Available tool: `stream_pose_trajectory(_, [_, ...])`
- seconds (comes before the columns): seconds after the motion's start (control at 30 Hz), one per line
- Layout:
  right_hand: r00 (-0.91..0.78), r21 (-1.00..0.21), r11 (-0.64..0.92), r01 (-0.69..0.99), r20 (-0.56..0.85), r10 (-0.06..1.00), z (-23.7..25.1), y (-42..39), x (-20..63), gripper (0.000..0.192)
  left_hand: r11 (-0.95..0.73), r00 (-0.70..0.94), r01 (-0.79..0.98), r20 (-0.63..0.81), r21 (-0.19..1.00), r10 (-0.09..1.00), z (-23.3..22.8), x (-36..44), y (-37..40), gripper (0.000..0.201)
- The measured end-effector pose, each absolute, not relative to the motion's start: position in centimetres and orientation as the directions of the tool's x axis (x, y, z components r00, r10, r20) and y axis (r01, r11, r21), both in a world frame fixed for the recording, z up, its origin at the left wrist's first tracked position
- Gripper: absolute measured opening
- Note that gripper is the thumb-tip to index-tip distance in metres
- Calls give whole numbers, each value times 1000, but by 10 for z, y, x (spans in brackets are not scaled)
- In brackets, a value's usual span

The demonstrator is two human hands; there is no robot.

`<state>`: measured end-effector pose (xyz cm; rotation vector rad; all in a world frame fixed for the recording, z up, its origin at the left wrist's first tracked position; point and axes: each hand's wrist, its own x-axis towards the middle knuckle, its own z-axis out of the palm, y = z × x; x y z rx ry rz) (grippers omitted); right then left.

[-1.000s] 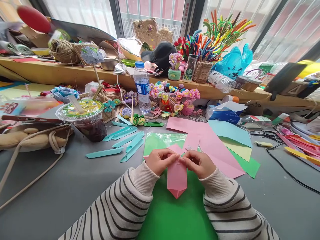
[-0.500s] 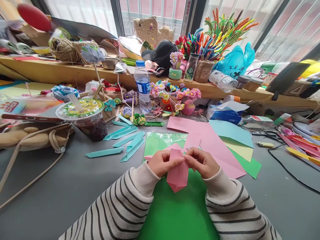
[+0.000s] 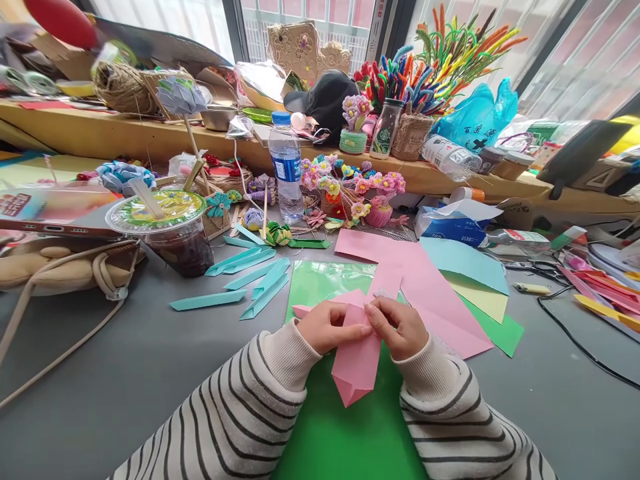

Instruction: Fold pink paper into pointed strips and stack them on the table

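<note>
Both hands meet at the centre of the frame, just below the middle, on a folded pink paper (image 3: 356,363). The left hand (image 3: 327,327) has its grip closed on the paper's upper left edge, thumb laid over the top. The right hand (image 3: 400,325) has its grip pinched on the upper right corner, fingertips (image 3: 373,313) pressing the top edge.

Change since a second ago: the paper then hung straight down with its point directly below the hands; half a second ago it was drawn up shorter between them; it now slants, its pointed end low and left of centre over the green sheet (image 3: 350,433). The right fingertips have moved inward along the top edge toward the left thumb. The camera view has also shifted slightly.

Judgement: the upper end is being worked, most likely a fold creased or tucked there; the lower pointed end looks already formed.

Surroundings, unchanged:
- Loose pink sheet (image 3: 430,293), right of centre, on the grey table (image 3: 125,373).
- Teal strips (image 3: 250,280), left of centre.
- Lidded cup (image 3: 173,230), at left.
- Water bottle (image 3: 286,167), upper centre.

Neither hand touches any of these.
</note>
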<state>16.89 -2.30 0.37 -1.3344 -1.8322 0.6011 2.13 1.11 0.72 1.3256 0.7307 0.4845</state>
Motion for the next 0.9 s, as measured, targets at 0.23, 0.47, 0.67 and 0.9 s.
stream_pose_trajectory(0.23, [-151,-674,378,635,372,916,0,-22,169,34,237,707,96,-234,967,667,7,21,9,22])
stream_pose_trajectory(0.47, [-177,-832,256,492,192,965,5,-22,173,29,261,699,21,-201,965,686,7,19,9,21])
stream_pose_trajectory(0.67, [-220,-867,240,437,156,963,6,-23,171,23,281,632,-6,-214,960,745,6,20,9,24])
stream_pose_trajectory(0.9, [-273,-882,245,402,140,952,6,-23,177,27,289,528,-12,-239,957,815,9,19,9,28])
